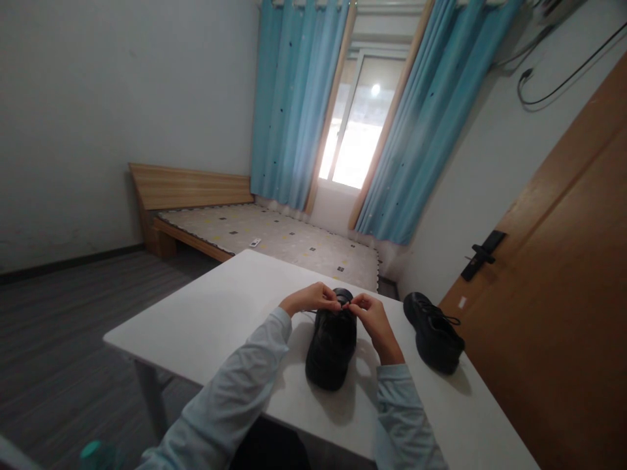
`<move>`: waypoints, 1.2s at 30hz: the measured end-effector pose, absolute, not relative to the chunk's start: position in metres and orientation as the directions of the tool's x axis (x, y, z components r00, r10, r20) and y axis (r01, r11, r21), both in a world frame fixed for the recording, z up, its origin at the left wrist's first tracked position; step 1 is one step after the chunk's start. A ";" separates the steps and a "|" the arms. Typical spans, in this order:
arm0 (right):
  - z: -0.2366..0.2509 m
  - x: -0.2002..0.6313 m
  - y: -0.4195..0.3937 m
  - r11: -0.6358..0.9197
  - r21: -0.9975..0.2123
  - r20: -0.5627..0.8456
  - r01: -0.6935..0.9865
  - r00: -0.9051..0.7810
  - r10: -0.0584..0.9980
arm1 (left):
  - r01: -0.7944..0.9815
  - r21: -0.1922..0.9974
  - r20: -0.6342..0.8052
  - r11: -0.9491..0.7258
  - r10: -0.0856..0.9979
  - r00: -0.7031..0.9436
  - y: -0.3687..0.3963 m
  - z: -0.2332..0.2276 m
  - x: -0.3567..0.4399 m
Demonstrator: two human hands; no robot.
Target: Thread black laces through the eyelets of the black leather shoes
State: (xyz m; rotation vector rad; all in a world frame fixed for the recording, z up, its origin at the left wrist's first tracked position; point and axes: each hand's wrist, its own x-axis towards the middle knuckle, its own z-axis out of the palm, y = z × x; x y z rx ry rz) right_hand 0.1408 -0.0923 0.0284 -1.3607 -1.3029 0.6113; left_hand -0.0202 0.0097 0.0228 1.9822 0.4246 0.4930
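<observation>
A black lace-up shoe rests on the white table in front of me. My left hand reaches its far end from the left, fingertips pinched together on the shoelace. From the right, my right hand also pinches the lace, its fingertips close to those of the left. A thin loose lace end sticks out left of the shoe, under my left hand. The fingers cover most of the lacing. The matching black shoe, laces on top, lies near the table's right edge.
Beyond the table stands a bed with a patterned mattress and a small white object on it. A wooden door is close on the right. Blue curtains flank the window. A green-capped item is at lower left.
</observation>
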 end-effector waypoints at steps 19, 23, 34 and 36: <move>0.027 0.139 -0.093 0.229 -0.943 0.285 0.241 0.231 0.930 | -0.077 0.901 0.347 -0.427 0.604 0.717 0.008 0.029 -0.020; 0.025 0.141 -0.091 0.216 -0.937 0.283 0.275 0.233 0.930 | -0.169 0.896 0.394 -0.410 0.558 0.730 0.005 0.028 -0.017; 0.030 0.138 -0.095 0.237 -0.929 0.297 0.285 0.190 0.936 | -0.223 0.899 0.418 -0.377 0.587 0.693 0.005 0.023 -0.010; 0.029 0.138 -0.095 0.240 -0.928 0.300 0.285 0.189 0.935 | -0.230 0.906 0.410 -0.356 0.598 0.688 0.004 0.023 -0.009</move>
